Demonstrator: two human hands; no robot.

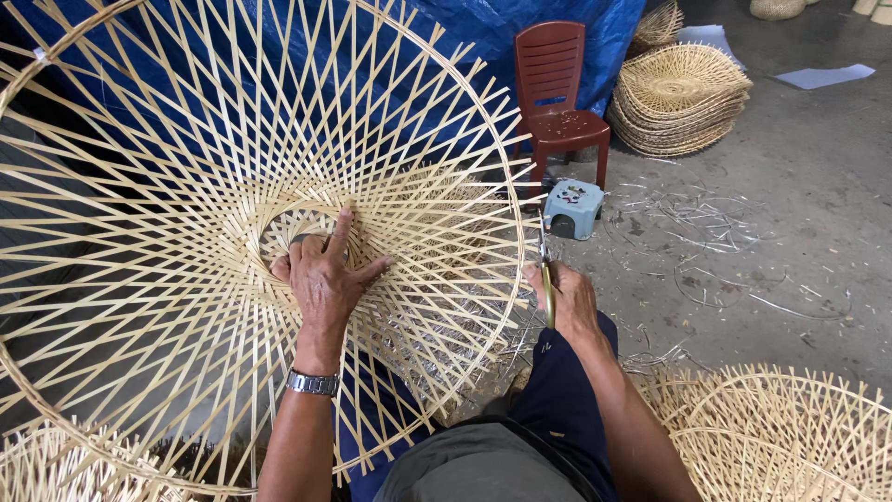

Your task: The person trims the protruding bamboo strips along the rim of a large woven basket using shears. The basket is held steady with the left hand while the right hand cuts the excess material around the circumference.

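The left hand [325, 279] lies flat, fingers spread, on the big pale round bamboo lattice frame [167, 307] at centre left; the right hand [569, 299], closed around green-handled snips [546, 279], waits just right of its rim

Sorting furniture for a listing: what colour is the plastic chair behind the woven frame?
Dark red chair, seen clearly in the head view.

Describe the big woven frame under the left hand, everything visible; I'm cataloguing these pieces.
The big woven frame is an open lattice of thin pale strips, bamboo by the look, crossing in a radial pattern from a small round central opening out to a hoop rim. It stands tilted toward the person, filling the left of the view, partly cut off by the picture edge. The left hand presses flat beside the central opening; the right hand, gripping a slim tool, is near the rim.
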